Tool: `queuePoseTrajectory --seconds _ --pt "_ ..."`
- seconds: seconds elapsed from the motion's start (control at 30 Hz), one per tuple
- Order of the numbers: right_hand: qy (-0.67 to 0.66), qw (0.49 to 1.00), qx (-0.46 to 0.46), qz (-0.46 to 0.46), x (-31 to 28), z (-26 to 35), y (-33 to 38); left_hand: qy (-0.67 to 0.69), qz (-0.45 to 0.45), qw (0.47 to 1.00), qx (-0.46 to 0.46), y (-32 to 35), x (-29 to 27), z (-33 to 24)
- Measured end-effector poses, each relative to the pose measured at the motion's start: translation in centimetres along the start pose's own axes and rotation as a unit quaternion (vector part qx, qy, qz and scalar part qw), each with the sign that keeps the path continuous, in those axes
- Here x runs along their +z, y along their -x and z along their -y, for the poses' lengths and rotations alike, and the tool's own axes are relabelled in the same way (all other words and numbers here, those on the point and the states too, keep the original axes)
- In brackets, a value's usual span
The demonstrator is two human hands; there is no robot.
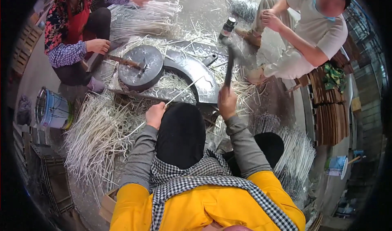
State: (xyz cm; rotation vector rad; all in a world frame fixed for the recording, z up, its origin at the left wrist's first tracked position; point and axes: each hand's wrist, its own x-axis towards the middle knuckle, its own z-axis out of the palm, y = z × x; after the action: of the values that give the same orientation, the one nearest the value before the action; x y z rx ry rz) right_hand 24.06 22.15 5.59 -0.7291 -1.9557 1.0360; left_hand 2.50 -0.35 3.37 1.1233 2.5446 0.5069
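Note:
My left hand pinches a thin, pale metal rod that slants up and to the right. Its far end reaches over a curved, flat-topped metal block. My right hand is wrapped round the handle of a hammer, raised upright to the right of the block; its head is smeared by motion. Left of the curved block sits a thick round metal block. Another hammer with a wooden handle lies on it, close to a co-worker's hand.
Pale rods lie in heaps at left, far left and right. Two people sit opposite, left and right. A dark-topped can is beyond the hammer. A bucket stands left; brown boards are stacked right.

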Motion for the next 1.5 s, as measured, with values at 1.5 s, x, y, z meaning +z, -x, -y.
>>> queuePoseTrajectory --seconds 1.5 --pt "0.069 0.944 0.273 0.174 -0.3 1.3 1.8 0.033 -0.027 0.999 0.026 -2.3 2.3 0.9"
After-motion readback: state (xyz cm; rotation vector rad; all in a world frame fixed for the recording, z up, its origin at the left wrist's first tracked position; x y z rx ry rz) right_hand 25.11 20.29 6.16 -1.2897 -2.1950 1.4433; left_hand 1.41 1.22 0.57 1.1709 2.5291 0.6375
